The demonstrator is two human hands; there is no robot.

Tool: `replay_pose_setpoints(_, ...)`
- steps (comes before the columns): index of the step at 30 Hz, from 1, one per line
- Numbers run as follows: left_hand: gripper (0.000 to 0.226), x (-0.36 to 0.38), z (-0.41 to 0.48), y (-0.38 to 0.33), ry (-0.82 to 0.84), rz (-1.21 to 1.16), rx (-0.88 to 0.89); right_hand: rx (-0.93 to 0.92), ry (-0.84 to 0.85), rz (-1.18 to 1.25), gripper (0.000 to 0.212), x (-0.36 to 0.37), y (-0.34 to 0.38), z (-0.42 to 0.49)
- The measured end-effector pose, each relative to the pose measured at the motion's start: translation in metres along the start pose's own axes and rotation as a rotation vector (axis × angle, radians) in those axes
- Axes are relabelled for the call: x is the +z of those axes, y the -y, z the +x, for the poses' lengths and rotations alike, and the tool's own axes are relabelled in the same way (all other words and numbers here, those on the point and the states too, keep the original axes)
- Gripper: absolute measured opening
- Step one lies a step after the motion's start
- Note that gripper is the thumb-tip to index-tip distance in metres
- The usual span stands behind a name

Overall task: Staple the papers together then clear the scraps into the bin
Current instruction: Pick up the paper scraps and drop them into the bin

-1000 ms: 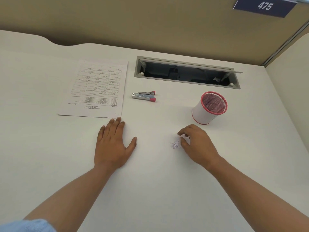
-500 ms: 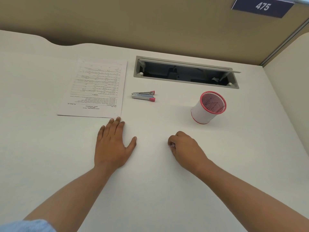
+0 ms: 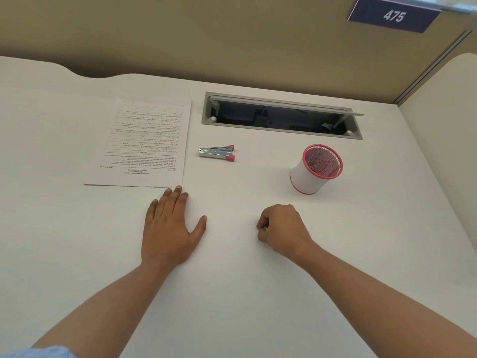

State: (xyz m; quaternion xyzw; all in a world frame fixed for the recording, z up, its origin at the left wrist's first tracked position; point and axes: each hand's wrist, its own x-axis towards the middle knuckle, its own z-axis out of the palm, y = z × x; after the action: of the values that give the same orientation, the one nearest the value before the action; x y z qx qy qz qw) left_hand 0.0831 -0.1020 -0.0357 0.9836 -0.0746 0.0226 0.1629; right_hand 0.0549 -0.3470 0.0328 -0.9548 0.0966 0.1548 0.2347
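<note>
left hand (image 3: 169,228): fingers flat on tabletop (image 3: 232,293), idle beside papers (image 3: 144,143)
right hand (image 3: 280,229): fingers curled, probably enclosing scraps for bin (image 3: 300,177)

Two hands: left hand (image 3: 167,228), right hand (image 3: 282,231). One stapler (image 3: 216,152). One stack of printed papers (image 3: 144,143). One pink-rimmed mesh bin (image 3: 302,177). One tabletop cable hatch (image 3: 206,109). One number plate (image 3: 393,15).

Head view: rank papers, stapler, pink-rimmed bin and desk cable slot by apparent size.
1. papers: largest area
2. cable slot: longer but narrower, a close call with the papers
3. bin
4. stapler: clearly smallest
The slot lies farther from the camera, so the top two are unsure.
</note>
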Motion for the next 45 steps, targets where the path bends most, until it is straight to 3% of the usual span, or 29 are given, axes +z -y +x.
replay_pose_setpoints(7,0.078,0.0,0.0,0.0,0.002,0.014,0.006,0.267,0.012,0.606,0.01,-0.022,-0.011,0.002)
replay_pose_setpoints(11,0.078,-0.001,0.001,0.0,0.005,0.012,0.007,0.319,0.053,1.013,0.008,-0.045,-0.004,-0.005)
replay_pose_setpoints(20,0.078,-0.001,-0.001,0.0,0.001,0.01,0.009,0.272,-0.048,1.32,0.01,-0.124,0.005,-0.005)
replay_pose_setpoints(24,0.078,-0.001,0.0,0.0,-0.004,0.015,0.019,0.245,-0.175,1.09,0.006,-0.162,-0.008,0.014)
replay_pose_setpoints(29,0.078,0.0,0.0,0.001,-0.003,0.024,0.025,0.226,-0.314,0.406,0.012,-0.175,-0.031,0.048)
replay_pose_setpoints(31,0.078,0.001,0.0,0.001,0.001,0.027,0.023,0.187,-0.271,0.118,0.008,-0.17,-0.037,0.059)
replay_pose_setpoints(34,0.078,0.001,0.001,0.002,0.001,0.026,0.022,0.099,-0.171,-0.176,0.024,-0.163,-0.04,0.068)
replay_pose_setpoints(37,0.078,0.003,0.001,0.003,0.002,0.028,0.024,0.062,-0.173,-0.258,0.04,-0.16,-0.037,0.07)
replay_pose_setpoints(42,0.077,0.002,0.001,0.002,0.0,0.029,0.029,0.034,-0.21,-0.258,0.027,-0.16,-0.032,0.065)
replay_pose_setpoints(45,0.078,0.002,0.0,0.002,0.002,0.031,0.024,0.034,-0.203,-0.206,0.03,-0.16,-0.031,0.064)
